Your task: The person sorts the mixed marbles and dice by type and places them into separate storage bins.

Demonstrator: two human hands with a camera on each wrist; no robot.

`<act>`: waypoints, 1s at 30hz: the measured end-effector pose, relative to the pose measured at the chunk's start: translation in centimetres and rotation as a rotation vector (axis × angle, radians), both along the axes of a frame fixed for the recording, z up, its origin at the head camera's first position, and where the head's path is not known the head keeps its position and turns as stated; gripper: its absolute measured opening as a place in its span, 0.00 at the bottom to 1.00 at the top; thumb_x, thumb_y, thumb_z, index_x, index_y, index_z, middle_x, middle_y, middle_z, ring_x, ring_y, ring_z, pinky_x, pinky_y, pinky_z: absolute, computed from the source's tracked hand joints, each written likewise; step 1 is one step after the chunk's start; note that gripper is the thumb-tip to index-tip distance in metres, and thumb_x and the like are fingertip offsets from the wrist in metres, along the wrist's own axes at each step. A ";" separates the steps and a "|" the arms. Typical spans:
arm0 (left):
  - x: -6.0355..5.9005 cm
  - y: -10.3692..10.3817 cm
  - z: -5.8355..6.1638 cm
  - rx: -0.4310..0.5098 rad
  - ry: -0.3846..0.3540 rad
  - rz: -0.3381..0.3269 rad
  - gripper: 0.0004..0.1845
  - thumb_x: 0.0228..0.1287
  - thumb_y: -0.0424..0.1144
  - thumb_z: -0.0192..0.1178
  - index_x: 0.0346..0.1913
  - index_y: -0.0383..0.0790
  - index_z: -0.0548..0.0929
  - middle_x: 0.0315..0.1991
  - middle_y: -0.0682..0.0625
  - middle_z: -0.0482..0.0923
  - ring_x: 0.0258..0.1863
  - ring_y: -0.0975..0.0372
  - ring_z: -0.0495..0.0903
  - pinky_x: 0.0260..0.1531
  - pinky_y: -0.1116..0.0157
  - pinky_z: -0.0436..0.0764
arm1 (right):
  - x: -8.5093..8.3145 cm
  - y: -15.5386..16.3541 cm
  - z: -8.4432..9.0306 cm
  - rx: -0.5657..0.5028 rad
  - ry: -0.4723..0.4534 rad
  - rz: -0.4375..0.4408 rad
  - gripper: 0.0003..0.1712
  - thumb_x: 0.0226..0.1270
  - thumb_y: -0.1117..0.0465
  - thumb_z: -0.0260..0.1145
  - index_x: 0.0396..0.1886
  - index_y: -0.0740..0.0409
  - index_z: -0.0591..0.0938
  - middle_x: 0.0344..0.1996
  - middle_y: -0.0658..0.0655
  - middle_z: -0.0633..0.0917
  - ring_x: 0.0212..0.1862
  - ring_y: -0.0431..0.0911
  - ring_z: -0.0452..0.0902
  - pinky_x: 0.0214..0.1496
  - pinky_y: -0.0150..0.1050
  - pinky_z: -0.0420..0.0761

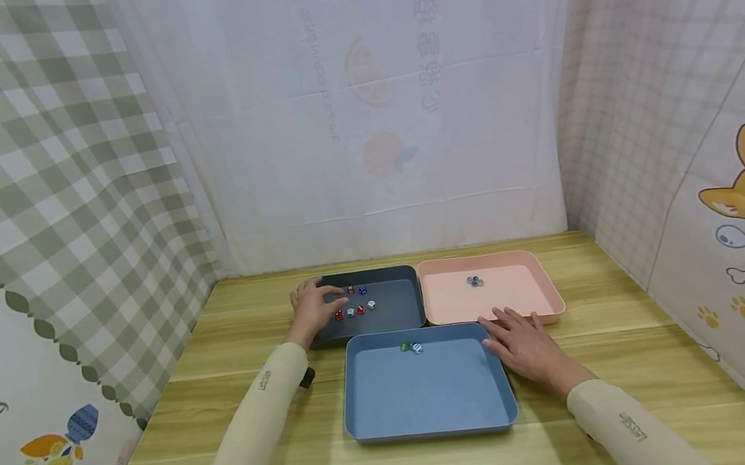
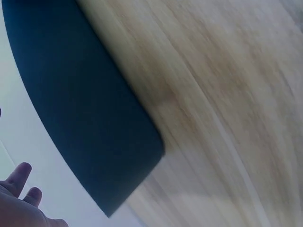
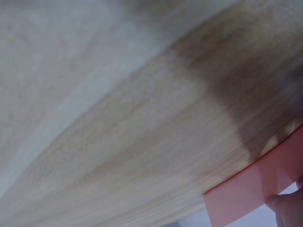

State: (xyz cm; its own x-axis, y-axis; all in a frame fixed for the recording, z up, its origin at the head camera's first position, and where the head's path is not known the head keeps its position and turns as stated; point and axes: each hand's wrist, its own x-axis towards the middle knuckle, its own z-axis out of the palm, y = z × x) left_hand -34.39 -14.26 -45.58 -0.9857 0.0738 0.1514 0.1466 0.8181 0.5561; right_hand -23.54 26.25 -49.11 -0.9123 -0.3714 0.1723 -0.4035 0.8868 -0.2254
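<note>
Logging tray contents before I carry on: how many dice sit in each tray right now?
Dark tray: 6 dice visible; the left hand may hide more
Pink tray: 2 dice
Blue tray: 2 dice
Total: 10 dice visible

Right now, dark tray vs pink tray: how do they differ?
The dark tray holds about six scattered dice, red, blue and pale; the pink tray holds one small cluster. The left hand reaches into the dark tray; the right hand lies at the pink tray's front edge. Both are shallow, rectangular, side by side.
</note>
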 end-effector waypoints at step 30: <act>1.1 4.3 0.7 -0.038 -0.007 -0.477 0.14 0.64 0.45 0.69 0.48 0.41 0.89 0.71 0.39 0.64 0.75 0.44 0.50 0.70 0.37 0.39 | 0.0 0.1 -0.1 0.005 -0.014 -0.007 0.32 0.77 0.43 0.52 0.73 0.52 0.70 0.72 0.67 0.66 0.73 0.66 0.55 0.67 0.74 0.46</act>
